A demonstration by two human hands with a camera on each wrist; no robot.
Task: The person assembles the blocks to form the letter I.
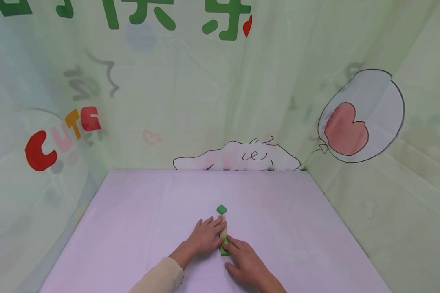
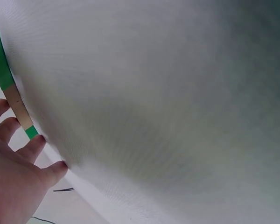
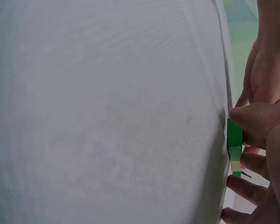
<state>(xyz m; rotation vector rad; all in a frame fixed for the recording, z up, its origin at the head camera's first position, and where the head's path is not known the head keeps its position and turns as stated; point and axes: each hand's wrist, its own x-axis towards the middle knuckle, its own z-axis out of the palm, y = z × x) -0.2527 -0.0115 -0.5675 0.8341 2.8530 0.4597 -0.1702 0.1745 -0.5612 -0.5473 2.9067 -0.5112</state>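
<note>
A short row of flat pieces lies on the table in front of me: a green block (image 1: 225,252) at the near end, a pale wooden piece (image 1: 223,231) beyond it. Just past the row a small green diamond-shaped block (image 1: 221,209) sits with a corner toward me. From the left my left hand (image 1: 205,237) lies along the row, fingers spread and touching the wooden piece. My right hand (image 1: 246,262) is on the other side, fingertips against the green block (image 3: 234,133). Fingers partly cover the middle of the row.
A pale lilac cloth covers the table (image 1: 297,228). Around it hang printed curtains (image 1: 205,89) with letters, a balloon drawing (image 1: 363,118) and hearts. The table's back edge meets the rear curtain.
</note>
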